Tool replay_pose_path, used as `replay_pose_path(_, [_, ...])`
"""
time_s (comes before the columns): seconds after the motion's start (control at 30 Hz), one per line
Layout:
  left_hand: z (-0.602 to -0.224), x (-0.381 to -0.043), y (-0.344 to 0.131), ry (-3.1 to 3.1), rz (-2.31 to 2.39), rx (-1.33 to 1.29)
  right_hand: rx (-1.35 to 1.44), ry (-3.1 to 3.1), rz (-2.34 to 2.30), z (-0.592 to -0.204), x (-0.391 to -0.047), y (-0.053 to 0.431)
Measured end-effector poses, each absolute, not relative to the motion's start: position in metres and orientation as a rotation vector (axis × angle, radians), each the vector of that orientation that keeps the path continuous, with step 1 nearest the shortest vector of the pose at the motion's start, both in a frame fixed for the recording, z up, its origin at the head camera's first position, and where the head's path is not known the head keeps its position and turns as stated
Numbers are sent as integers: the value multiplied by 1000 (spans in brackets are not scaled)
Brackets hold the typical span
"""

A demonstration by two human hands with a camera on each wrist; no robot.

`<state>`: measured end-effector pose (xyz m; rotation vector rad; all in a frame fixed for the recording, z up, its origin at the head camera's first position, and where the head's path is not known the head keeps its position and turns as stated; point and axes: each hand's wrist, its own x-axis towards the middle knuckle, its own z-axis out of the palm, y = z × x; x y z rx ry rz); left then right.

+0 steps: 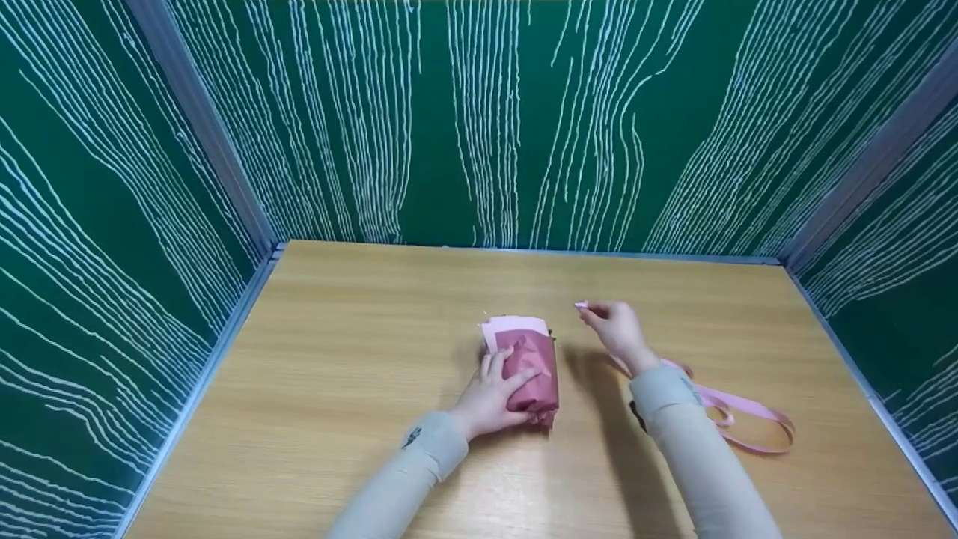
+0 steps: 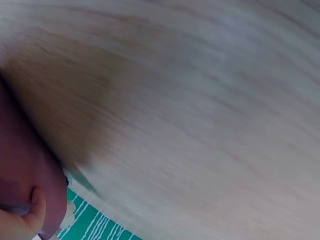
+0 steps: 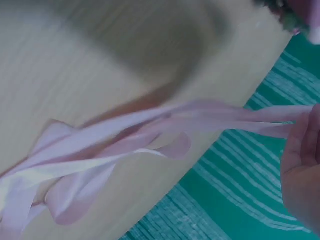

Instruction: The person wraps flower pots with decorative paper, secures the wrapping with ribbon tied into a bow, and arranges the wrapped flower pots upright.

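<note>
Two hands are at work over a wood-grained table (image 1: 337,359), with a wrapped bundle (image 1: 540,389) directly beneath the left hand (image 1: 486,400). That hand grips its lower left part, the fingers spread and curved over the paper. The right hand (image 1: 620,329) is raised beyond the bundle's upper right corner, thumb and fingertips pinching one end of a pink ribbon (image 1: 737,402); the rest trails back past the wrist and lies in loose loops on the table, to the right of the forearm.

The bundle is oblong and lies flat, its outer paper a dusky rose — creased over the front and gathered into a ruffled tuft at the near end. A paler pink layer (image 1: 528,323) shows at the far end, and the right wrist view catches dark green bits (image 3: 287,17) at its edge. The ribbon is narrow and flat, with a soft sheen — in places twisted over itself.
</note>
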<state>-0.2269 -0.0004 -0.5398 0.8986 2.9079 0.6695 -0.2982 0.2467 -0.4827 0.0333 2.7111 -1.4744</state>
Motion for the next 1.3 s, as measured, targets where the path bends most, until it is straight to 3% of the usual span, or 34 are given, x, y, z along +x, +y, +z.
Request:
replay_pose_path(0.83, [-546,-226,-4,2993,665,1014,-403,2657,-1265,-463,-309,138])
replay_pose_path(1.13, [-551,-226,-6,3019,685,1074,-365,2535,-1052,-460,-303,123])
replay_pose_path(1.3, [-549,-225,-7,3030,689,1073,-531,2715,-879,-453,-304,125])
